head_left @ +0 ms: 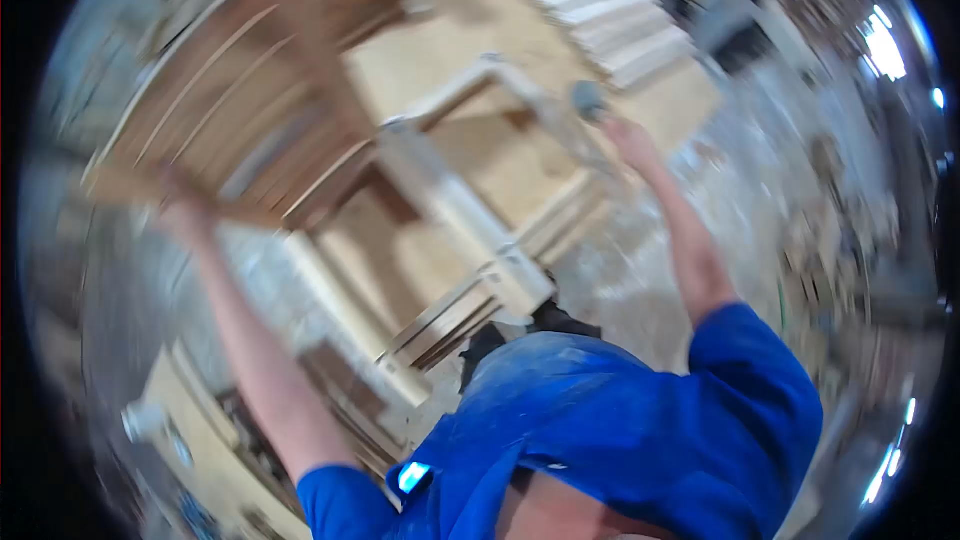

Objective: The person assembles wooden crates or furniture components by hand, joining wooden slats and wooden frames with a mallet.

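Note:
Stretched out to the left, my left hand is closed on the near edge of a slatted brown wooden panel, its fingers blurred. The panel is tilted and meets a pale wooden frame with legs and crossbars, which stands in front of me. My right hand is closed around a tool with a rounded grey-green head, held out beyond the frame's right side. The tool's handle is hidden in my fist.
A light plywood sheet lies beneath the frame, with a row of pale wooden strips at its far end. At lower left stands another pale wooden piece. Stacked wood lines the right side of the grey floor.

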`<act>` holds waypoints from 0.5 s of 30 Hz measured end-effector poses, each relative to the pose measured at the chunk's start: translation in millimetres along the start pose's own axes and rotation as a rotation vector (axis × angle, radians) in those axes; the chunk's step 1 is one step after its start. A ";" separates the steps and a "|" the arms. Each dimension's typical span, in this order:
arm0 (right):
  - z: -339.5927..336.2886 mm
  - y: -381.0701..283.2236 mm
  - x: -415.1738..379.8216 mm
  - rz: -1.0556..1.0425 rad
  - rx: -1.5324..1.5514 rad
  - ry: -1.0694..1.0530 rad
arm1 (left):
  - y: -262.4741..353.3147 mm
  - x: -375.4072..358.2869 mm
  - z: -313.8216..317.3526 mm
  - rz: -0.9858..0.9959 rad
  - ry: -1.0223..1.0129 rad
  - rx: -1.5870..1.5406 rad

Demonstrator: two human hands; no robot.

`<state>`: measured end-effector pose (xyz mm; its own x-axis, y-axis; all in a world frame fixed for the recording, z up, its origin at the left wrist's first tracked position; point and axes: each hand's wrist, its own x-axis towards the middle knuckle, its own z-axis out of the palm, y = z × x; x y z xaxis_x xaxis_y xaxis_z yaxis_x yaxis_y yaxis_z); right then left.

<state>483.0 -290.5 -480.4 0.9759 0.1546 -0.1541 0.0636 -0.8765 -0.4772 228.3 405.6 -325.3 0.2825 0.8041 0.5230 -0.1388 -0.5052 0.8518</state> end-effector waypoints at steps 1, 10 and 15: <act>-31.6 -42.1 -28.0 -0.067 0.085 -0.127 | 3.9 -0.7 1.4 0.056 0.013 0.034; -280.8 -401.1 -171.5 -0.853 0.454 0.216 | 80.6 -25.7 22.7 0.044 0.109 -0.095; -269.9 -515.0 -173.8 -1.159 0.177 0.249 | 78.4 -29.4 16.9 0.017 0.060 -0.070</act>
<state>337.1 11.0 25.7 0.3718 0.7010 0.6086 0.9209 -0.1960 -0.3369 225.1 337.0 -274.4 0.2221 0.8144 0.5361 -0.2094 -0.4972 0.8420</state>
